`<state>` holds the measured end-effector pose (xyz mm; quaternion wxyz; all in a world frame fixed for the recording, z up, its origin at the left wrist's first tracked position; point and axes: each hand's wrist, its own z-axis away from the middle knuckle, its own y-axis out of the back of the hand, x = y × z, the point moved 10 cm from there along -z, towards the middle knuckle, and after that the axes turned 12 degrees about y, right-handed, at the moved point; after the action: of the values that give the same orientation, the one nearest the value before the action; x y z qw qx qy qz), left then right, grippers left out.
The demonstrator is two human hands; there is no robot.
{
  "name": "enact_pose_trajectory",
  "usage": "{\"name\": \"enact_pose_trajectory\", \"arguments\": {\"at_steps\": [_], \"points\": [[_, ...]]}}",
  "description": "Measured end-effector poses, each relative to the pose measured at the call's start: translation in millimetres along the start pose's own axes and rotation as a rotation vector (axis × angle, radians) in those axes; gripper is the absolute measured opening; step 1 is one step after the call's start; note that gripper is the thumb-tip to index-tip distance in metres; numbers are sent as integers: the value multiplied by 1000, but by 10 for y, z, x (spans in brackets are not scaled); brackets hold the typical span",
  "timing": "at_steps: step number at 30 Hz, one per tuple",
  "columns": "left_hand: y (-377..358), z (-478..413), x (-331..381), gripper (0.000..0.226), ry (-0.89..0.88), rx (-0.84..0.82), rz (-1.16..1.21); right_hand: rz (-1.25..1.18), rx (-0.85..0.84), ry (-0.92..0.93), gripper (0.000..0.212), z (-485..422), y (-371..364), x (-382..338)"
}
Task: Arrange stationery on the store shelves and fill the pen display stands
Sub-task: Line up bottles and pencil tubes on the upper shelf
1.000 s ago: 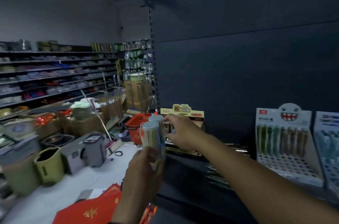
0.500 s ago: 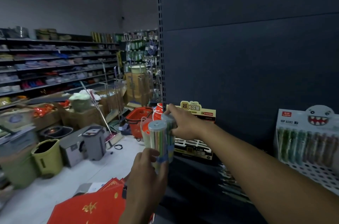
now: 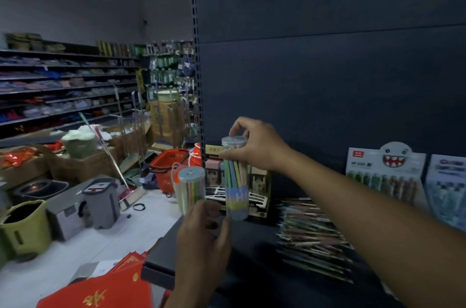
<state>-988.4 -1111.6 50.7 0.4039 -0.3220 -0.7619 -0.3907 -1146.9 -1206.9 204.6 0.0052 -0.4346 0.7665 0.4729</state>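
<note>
Standing upright on the dark shelf (image 3: pixel 252 252), a clear tube of coloured pens (image 3: pixel 235 181) is pinched at its lid by the right hand (image 3: pixel 254 146). Just left and nearer, the left hand (image 3: pixel 201 239) curls its fingers around the base of a second tube (image 3: pixel 191 189). Loose pens (image 3: pixel 312 234) lie piled to the right, before a monster-face pen stand (image 3: pixel 385 171).

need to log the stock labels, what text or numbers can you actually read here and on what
Nothing reads with certainty in this frame.
Monster-face pen display: a red tag and a line of print, too blurred to read.
Blue display beside it: large blurred lettering, illegible.
Red packets at bottom left: gold characters, too blurred to make out.
Display box behind the tube in the right hand: small print, unreadable.
</note>
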Motion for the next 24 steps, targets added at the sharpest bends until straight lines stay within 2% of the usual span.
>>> {"name": "enact_pose_trajectory", "arguments": {"at_steps": [2,7,15,18,19,21,24], "points": [[-213,38,125,31,21,-78,95,46,-11,-4,49,100,213,-48],[-886,341,536,50,76,-384,248,132,8,-38,48,544,821,-114],[-1806,1116,1330,35,35,-586,368,147,135,-173,47,1553,1874,191],[-2165,1454,1611,36,46,-676,431,104,150,-226,45,2040,2250,465],[-2292,1562,1710,38,34,-695,430,99,154,-235,50,2221,2368,543],[-2525,1802,1952,39,10,-737,441,128,166,-256,74,2617,2581,690],[-2887,2173,2295,47,-15,-789,436,109,291,-368,106,3305,2844,992]]}}
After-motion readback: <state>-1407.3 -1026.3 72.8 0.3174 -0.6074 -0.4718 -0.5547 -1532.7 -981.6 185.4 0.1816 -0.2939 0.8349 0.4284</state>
